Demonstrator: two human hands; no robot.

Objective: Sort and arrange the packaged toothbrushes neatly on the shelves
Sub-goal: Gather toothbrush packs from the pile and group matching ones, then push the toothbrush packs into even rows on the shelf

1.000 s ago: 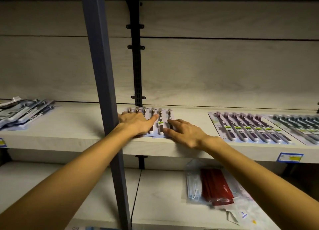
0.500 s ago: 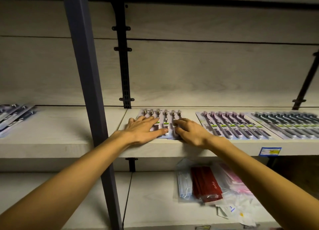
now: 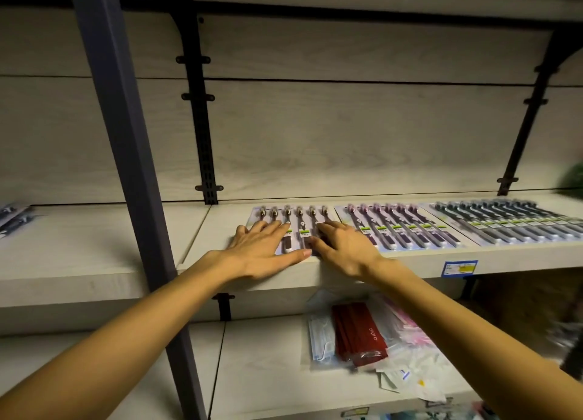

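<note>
A flat clear-plastic pack of dark-handled toothbrushes [image 3: 291, 227] lay on the pale wooden shelf [image 3: 94, 255], under both hands. Left hand [image 3: 263, 252] and right hand [image 3: 342, 249] pressed it, fingers spread. Pushing rightward might ride it over the neighbouring purple-handled toothbrush pack [image 3: 394, 227].

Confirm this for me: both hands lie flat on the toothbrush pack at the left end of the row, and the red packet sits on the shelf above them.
Not quite. In the head view the red packet lies on the shelf below, not above. The rest holds: the left hand and right hand lie flat on the toothbrush pack at the left end of the row.
</note>
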